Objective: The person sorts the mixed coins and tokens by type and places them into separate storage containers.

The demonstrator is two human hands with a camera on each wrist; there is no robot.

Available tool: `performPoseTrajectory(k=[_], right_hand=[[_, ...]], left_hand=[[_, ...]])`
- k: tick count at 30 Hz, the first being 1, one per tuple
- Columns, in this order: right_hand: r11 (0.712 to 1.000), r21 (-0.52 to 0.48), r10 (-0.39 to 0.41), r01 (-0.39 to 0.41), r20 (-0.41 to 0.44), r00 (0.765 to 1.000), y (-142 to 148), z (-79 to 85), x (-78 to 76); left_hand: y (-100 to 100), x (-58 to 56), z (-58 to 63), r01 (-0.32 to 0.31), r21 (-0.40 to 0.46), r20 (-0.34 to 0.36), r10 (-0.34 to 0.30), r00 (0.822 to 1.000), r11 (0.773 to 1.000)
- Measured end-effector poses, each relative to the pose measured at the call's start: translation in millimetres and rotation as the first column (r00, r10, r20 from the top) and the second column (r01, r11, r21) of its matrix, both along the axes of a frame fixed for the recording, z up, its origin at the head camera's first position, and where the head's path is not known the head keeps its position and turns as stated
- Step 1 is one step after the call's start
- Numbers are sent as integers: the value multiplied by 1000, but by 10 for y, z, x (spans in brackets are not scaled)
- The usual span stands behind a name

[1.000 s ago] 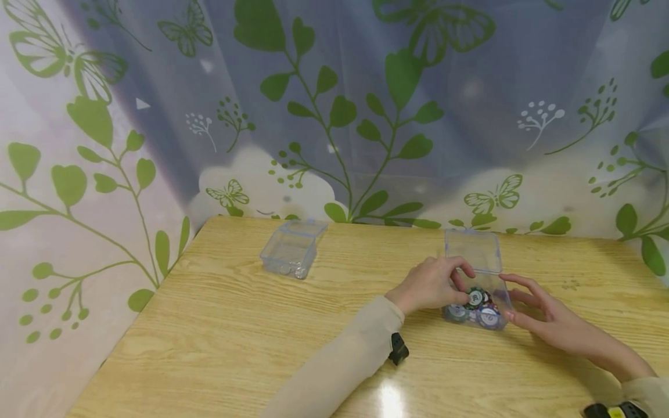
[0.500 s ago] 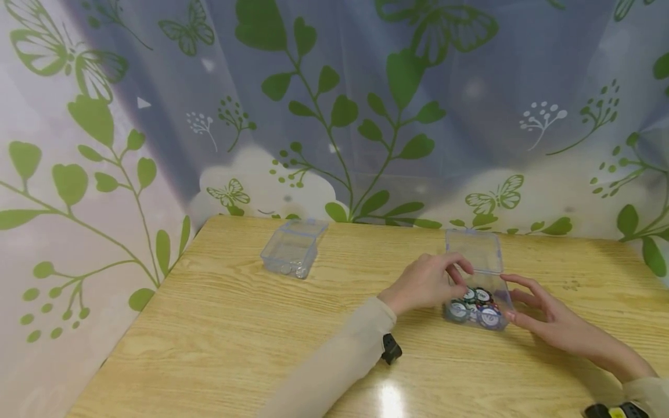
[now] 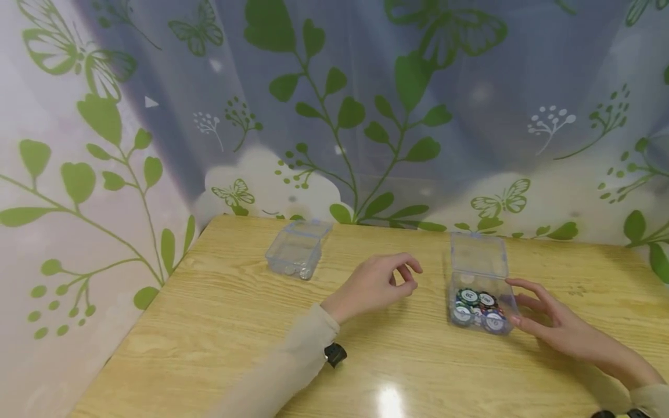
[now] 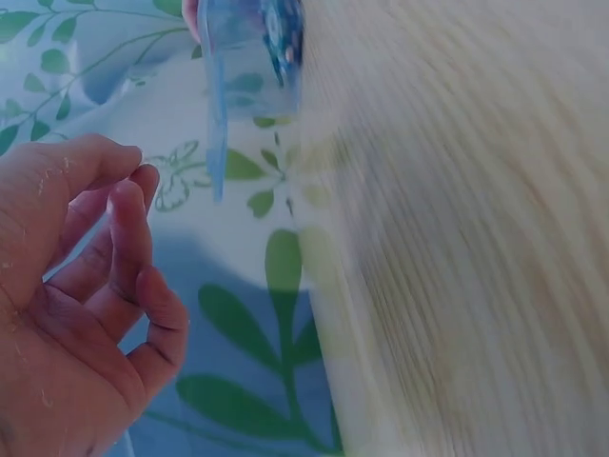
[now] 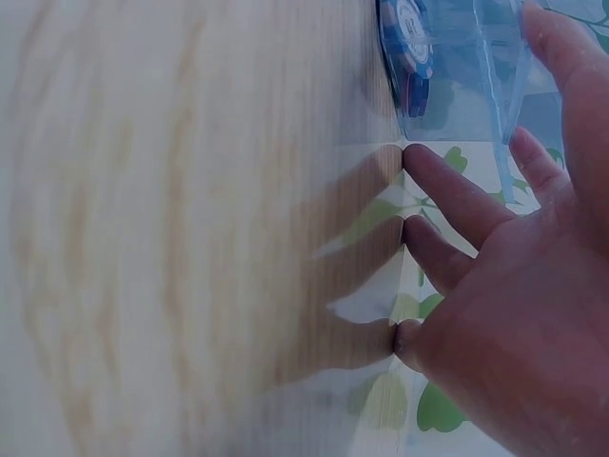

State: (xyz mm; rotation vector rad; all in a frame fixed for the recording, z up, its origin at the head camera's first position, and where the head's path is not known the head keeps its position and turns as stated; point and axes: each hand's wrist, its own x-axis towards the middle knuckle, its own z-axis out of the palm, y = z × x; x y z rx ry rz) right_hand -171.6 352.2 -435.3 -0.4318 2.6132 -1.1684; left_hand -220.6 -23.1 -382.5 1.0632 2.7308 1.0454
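Note:
A clear plastic box [image 3: 481,290] with its lid raised stands on the right of the table. Several poker chips [image 3: 470,297] lie inside, marked with numbers and edged in black, green and blue. My right hand [image 3: 561,325] is at the box's right wall, fingers spread and mostly straight; thumb and index finger touch its side. In the right wrist view, other fingertips of that hand rest on the tabletop. My left hand [image 3: 373,287] is over the table left of this box, fingers loosely bent, and nothing shows between them in the left wrist view [image 4: 95,286].
A second clear plastic box [image 3: 295,249], lid open, stands at the back left with several small clear round pieces [image 3: 304,271] at its front. A curtain [image 3: 334,116] printed with leaves and butterflies hangs behind the wooden table [image 3: 209,325].
My left hand has come out of the chip box and moved left, away from it. The chips inside now show uncovered. My right hand stays at the box's side.

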Motion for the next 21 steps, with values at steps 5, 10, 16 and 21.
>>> performPoseTrajectory(k=[5,10,16,21], right_hand=[[1000,-6,-4,4,3,1000,12,-9,-5],[1000,-14,4,-4,-21,1000,11,-8,1],[1000,-6,1,-1,-21,1000,10,-9,4],[1000,-12,1,-1,-1,1000,4,-9,-1]], left_hand=[[-272,65,-19,-25,-45,-85,21,996,999],[-561,113,-66,-67,-52,-121,60,991,996],[-878,158,-124,-118,-20,-105,115,988,993],[-1087,178,-157,-133,7,-136,133,982,991]])
